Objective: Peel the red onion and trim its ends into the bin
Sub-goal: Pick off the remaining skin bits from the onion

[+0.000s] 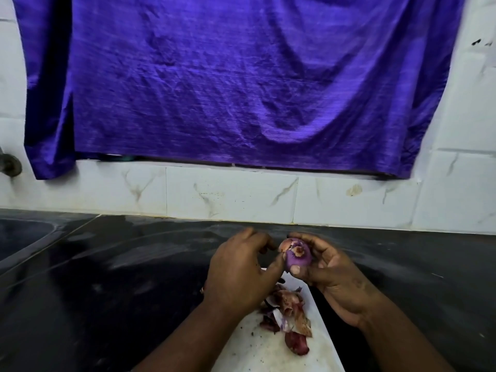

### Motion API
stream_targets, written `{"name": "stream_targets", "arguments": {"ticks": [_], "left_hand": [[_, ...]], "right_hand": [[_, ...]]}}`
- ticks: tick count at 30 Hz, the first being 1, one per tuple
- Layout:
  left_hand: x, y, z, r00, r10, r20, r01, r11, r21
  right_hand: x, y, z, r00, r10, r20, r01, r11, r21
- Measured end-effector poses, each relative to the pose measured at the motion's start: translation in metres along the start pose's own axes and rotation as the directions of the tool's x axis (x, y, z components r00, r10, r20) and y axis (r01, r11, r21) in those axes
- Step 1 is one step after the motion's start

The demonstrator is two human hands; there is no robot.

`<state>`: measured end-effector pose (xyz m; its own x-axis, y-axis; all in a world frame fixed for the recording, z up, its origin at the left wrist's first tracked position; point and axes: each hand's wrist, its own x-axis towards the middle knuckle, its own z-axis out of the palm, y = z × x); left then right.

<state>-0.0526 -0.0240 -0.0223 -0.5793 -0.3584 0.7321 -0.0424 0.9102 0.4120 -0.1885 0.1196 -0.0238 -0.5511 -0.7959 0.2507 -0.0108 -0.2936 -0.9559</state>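
Red onion (297, 255) up off the bench (107, 277), both hands on it.
I see the right hand (335, 275) cupping it, grip clenched around it; the left hand (241, 269) pinches a loose skin flap (284, 245) at its top, above the peels (288, 315).

Purple onion (297, 255); violet-blue cloth (241, 81)

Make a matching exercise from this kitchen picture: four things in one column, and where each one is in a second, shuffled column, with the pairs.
Column 1
1. small purple-red onion
2. heap of dry reddish onion skins
3. large purple cloth
4. white marbled wall tiles

Column 2
A. hanging on the wall
B. between the cloth and the black counter
C. held in the right hand, left hand picking at it
D. lying on the white board

Pairs: 1-C, 2-D, 3-A, 4-B
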Motion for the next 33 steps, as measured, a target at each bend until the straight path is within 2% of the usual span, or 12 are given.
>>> {"name": "stream_targets", "arguments": {"ticks": [10, 21, 33], "left_hand": [[0.0002, 0.0041, -0.0040, 0.999, -0.038, 0.004, 0.038, 0.999, -0.007], [0.0001, 0.0038, -0.0048, 0.998, -0.067, -0.008, 0.066, 0.994, -0.088], [0.0012, 0.0001, -0.0021, 0.996, -0.084, 0.003, 0.084, 0.993, -0.078]], "right_hand": [[-0.0028, -0.0019, 0.0008, 1.000, 0.002, 0.024, 0.000, 0.995, -0.098], [-0.0025, -0.0020, 0.0016, 0.999, -0.001, 0.033, 0.004, 0.997, -0.074], [-0.0036, -0.0032, 0.0021, 0.998, -0.011, 0.057, 0.015, 0.997, -0.073]]}}
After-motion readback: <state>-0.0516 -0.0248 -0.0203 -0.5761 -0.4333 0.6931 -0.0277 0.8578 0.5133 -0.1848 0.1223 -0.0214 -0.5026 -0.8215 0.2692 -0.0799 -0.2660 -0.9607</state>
